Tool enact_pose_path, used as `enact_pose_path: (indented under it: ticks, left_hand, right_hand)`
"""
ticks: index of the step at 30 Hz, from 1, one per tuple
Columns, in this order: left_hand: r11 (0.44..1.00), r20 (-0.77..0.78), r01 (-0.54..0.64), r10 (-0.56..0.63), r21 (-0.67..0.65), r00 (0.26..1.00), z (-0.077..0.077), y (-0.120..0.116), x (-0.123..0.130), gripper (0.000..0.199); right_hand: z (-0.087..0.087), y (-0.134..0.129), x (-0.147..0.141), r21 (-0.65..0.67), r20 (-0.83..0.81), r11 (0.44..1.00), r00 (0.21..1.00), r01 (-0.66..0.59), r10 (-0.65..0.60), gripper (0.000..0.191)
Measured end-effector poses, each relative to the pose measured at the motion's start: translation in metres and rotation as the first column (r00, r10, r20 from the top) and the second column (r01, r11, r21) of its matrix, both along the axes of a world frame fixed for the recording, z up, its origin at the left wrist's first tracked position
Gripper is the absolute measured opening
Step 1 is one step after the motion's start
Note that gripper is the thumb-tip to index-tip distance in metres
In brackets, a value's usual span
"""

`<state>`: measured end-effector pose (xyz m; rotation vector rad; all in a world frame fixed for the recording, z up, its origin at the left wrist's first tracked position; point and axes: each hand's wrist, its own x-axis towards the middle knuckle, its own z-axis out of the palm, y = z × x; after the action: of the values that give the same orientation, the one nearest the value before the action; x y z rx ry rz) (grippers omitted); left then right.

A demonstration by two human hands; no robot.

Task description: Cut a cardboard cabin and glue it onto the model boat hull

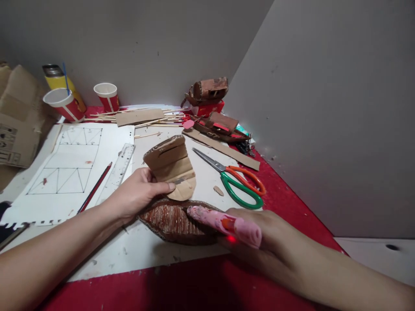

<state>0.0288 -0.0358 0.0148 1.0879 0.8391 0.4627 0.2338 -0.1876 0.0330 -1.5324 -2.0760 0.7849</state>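
Between the thumb and fingers of my left hand [145, 188] is a bent, cut piece of cardboard [173, 166], tilted up above the table. My right hand [259, 237] grips a pink glue gun [223, 222] with a red light glowing on it. The gun's front end reaches over a small brown cardboard boat hull [168, 220], whose ribbed inside has shiny spots. Part of the hull's right side is hidden behind the gun and my right hand. Just beyond, scissors [227, 170] with green and orange handles lie open on white paper.
A drawn sheet [74, 151], a ruler [119, 166] and a pencil [95, 185] lie on the left. Thin wooden sticks [152, 123], paper cups [106, 97] and a yellow bottle [53, 77] stand or lie behind. Brown model boats [220, 125] are at the back right, near the wall.
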Motion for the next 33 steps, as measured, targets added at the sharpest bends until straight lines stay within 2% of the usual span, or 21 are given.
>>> enact_pose_path:
  ticks: [3, 9, 14, 25, 31, 33]
  left_hand:
    - [1.000, 0.030, 0.026, -0.026, 0.003, 0.999, -0.006, 0.000, -0.001, 0.016]
    - [0.999, 0.072, 0.051, -0.050, -0.012, 0.996, -0.013, 0.000, -0.001, 0.034]
    - [0.999, 0.024, 0.026, -0.027, 0.040, 0.999, -0.011, -0.002, -0.001, 0.020]
    - [0.997, 0.011, 0.024, -0.025, 0.070, 1.000, -0.014, -0.004, -0.001, 0.014]
    - [0.999, 0.037, 0.030, -0.031, 0.036, 0.999, -0.014, -0.004, 0.000, 0.024]
    - [0.998, 0.004, 0.023, -0.023, 0.053, 1.000, -0.013, -0.003, 0.000, 0.018]
  right_hand:
    - [-0.001, 0.000, -0.002, -0.016, 0.018, 1.000, 1.000, 0.008, -0.008, 0.023]
    - [0.005, 0.005, -0.011, -0.067, 0.027, 0.998, 1.000, 0.010, -0.008, 0.023]
    - [0.010, 0.002, -0.010, -0.100, 0.081, 0.994, 0.996, 0.042, -0.034, 0.022]
    - [0.012, -0.004, -0.005, -0.005, 0.113, 0.998, 0.991, 0.067, -0.066, 0.024]
    - [0.012, 0.000, -0.007, 0.016, 0.094, 0.998, 0.994, 0.058, -0.059, 0.024]
    - [0.010, 0.002, -0.008, 0.012, 0.083, 0.999, 0.995, 0.053, -0.054, 0.026]
